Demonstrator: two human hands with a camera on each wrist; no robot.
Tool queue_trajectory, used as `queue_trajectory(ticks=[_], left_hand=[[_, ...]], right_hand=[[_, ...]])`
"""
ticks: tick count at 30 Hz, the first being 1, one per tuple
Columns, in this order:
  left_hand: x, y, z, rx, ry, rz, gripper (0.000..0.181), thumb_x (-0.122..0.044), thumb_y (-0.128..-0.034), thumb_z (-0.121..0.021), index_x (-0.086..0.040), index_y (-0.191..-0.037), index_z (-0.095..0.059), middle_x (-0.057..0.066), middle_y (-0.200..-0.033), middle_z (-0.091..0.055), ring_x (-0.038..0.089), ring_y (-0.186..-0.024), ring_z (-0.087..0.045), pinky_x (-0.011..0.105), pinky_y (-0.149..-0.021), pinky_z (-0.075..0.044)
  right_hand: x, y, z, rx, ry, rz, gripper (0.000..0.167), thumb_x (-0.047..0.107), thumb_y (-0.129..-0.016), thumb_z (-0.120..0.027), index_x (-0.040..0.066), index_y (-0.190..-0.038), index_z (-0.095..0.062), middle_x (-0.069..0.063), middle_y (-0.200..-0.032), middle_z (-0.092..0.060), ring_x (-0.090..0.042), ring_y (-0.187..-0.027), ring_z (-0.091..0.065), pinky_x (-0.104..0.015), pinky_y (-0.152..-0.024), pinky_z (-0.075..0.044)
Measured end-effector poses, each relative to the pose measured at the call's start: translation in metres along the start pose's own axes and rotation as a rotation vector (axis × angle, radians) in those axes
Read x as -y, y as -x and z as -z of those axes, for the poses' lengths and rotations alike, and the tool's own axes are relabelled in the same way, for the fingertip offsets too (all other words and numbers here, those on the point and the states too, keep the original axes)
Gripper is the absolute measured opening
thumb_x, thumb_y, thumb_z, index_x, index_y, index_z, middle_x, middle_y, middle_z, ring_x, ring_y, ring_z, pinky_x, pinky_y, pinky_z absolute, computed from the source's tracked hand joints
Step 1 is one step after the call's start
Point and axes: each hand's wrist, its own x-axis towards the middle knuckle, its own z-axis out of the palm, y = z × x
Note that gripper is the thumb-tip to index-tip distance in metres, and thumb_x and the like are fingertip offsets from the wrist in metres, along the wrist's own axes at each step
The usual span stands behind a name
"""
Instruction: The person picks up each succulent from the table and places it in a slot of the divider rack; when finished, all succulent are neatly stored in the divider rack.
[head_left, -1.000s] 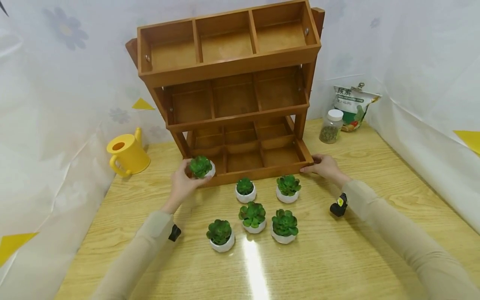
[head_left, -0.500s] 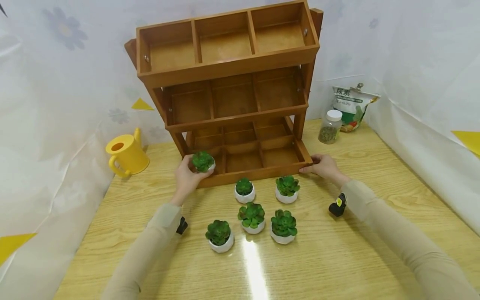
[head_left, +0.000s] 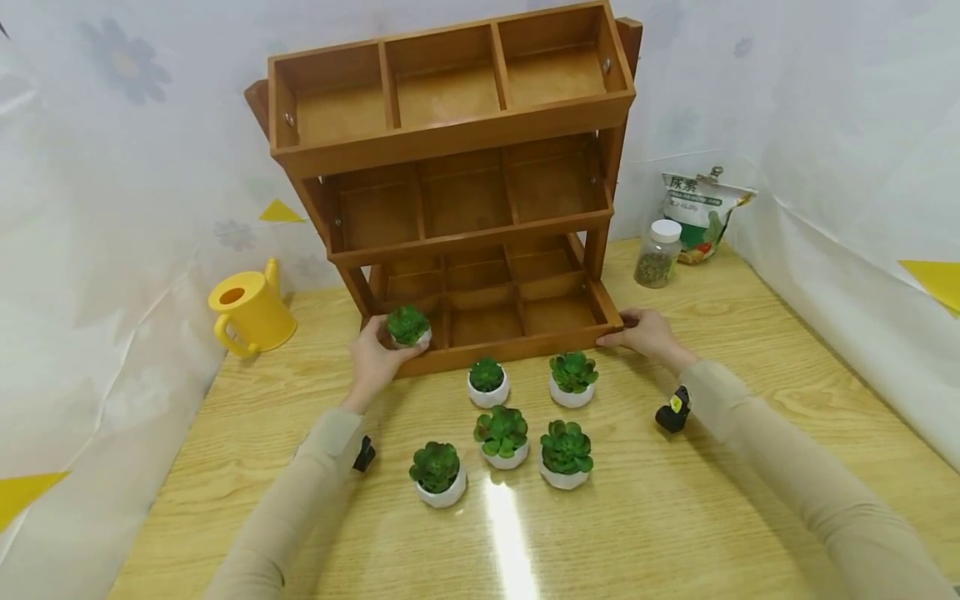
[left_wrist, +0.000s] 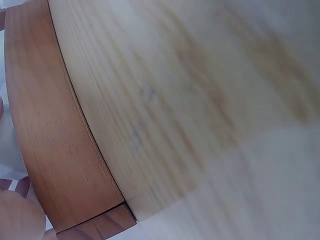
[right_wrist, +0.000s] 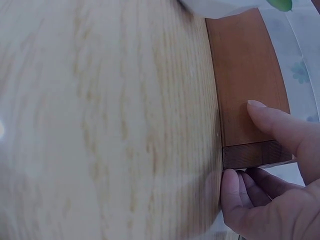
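Note:
My left hand (head_left: 372, 358) holds a small succulent in a white pot (head_left: 407, 325) at the front-left compartment of a wooden rack's (head_left: 480, 353) bottom tier. Whether the pot touches the compartment floor cannot be told. In the left wrist view, only part of the hand (left_wrist: 20, 217) shows beside the front board (left_wrist: 60, 125); the plant is barely visible. My right hand (head_left: 647, 333) grips the front-right corner of the bottom tier. The right wrist view shows its thumb (right_wrist: 272, 120) on the front board, with curled fingers (right_wrist: 237, 192) at the end.
Several potted succulents stand in front of the rack, among them one at centre (head_left: 502, 433) and one at right (head_left: 573, 377). A yellow watering can (head_left: 255, 310) is at left. A white-lidded jar (head_left: 657, 254) and a clipped bag (head_left: 705, 212) stand back right.
My left hand has carried the potted succulent slightly right and back, over the front-left compartment, then dipped it a little. The right hand stays on the rack's corner.

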Motion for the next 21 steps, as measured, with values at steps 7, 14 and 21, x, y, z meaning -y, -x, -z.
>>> queue_trajectory(ticks=[7,14,21], left_hand=[[-0.0017,-0.0015,0.0000,0.025,-0.022,0.034,0.057,-0.023,-0.0723,-0.085,-0.003,-0.118,-0.058,0.015,-0.109,-0.065,0.028,-0.092,-0.062,0.040,-0.077,-0.053],[-0.0012,-0.0042,-0.0012,0.043,-0.052,0.042,0.056,-0.026,-0.0729,-0.085,-0.004,-0.118,-0.059,0.015,-0.110,-0.066,0.028,-0.096,-0.062,0.042,-0.080,-0.053],[-0.0003,-0.0047,-0.0001,0.071,-0.113,0.065,0.054,-0.032,-0.0742,-0.083,-0.003,-0.112,-0.059,0.015,-0.095,-0.066,0.024,-0.075,-0.057,0.031,-0.064,-0.047]], right_hand=[[0.0013,-0.0001,0.0009,0.001,0.009,-0.003,0.077,0.035,-0.081,-0.076,-0.007,-0.138,-0.044,-0.029,-0.135,-0.049,-0.042,-0.122,-0.047,-0.052,-0.102,-0.039],[0.0029,0.0012,0.0018,0.007,0.000,-0.012,0.078,0.035,-0.081,-0.076,-0.007,-0.138,-0.043,-0.029,-0.136,-0.049,-0.042,-0.121,-0.048,-0.051,-0.102,-0.039],[0.0025,0.0006,0.0014,0.013,0.000,-0.004,0.076,0.034,-0.082,-0.075,-0.007,-0.138,-0.044,-0.029,-0.135,-0.050,-0.042,-0.121,-0.048,-0.051,-0.101,-0.040]])
